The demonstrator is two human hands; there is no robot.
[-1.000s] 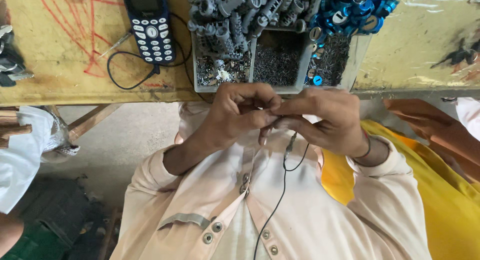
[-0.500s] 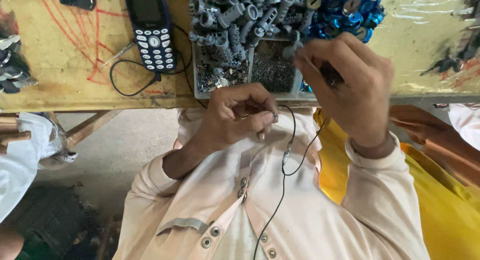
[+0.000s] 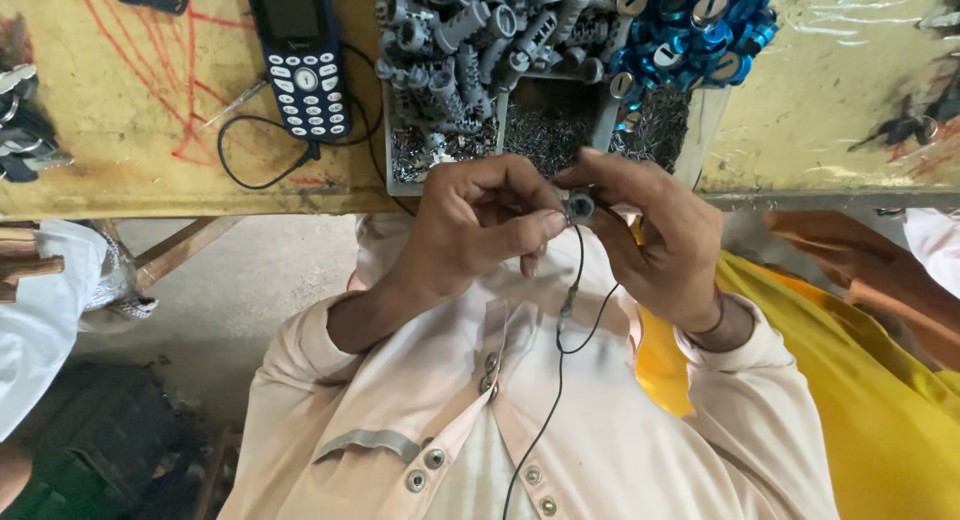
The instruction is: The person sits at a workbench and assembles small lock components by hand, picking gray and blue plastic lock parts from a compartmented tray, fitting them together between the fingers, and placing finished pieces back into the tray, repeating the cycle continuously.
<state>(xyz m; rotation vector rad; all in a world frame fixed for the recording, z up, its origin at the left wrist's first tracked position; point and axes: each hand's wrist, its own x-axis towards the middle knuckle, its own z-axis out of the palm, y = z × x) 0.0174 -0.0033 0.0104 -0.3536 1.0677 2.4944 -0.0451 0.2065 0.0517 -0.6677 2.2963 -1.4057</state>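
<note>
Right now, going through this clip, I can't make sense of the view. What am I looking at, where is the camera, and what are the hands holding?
The camera sits on a person's head and looks straight down, so you see their own chest in a pale buttoned shirt and both bare hands. There is no machine here. The left hand and the right hand meet in front of the chest and pinch a small round dark part between their fingertips. A thin black cable hangs down near it; whether it is attached I cannot tell. Beyond the hands is a yellowish worktable. On it lie a dark blue keypad phone and a tray holding grey plastic parts, blue round caps and small metal bits. Someone in yellow cloth sits alongside.
</note>
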